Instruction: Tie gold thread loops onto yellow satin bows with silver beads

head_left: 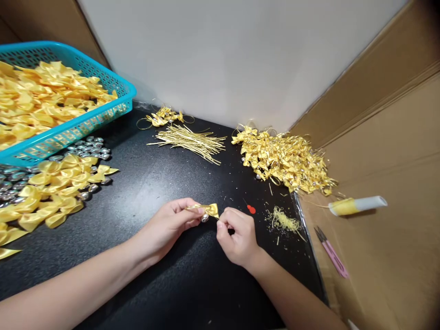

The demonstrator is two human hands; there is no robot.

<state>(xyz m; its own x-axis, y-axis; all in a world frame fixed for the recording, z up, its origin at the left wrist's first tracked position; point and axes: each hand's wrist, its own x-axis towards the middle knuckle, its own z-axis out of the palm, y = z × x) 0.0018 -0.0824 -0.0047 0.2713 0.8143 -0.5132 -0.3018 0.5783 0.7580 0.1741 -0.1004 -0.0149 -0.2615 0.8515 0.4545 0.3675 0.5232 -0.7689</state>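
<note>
Above the black table, my left hand [178, 215] pinches a small yellow satin ribbon bow [213, 209] between thumb and fingers. A thin gold tie [195, 207] runs along the top of the bow and past my left fingertips. Under the bow hangs a shiny silver ball [205, 217], like a small bell. My right hand [239, 233] is closed at the bow's right end, thumb against curled forefinger, gripping a thin gold end that comes from the bow. What lies deeper inside the right fingers is hidden.
A blue basket [129, 94] of yellow bows stands left, with loose bows [62, 188] and silver balls [91, 146] beside it. Gold ties [190, 142] and finished-looking bows [285, 160] lie behind. At right are thread scraps [284, 220], a red piece [251, 209], pink snips [332, 252] and a thread tube [357, 206].
</note>
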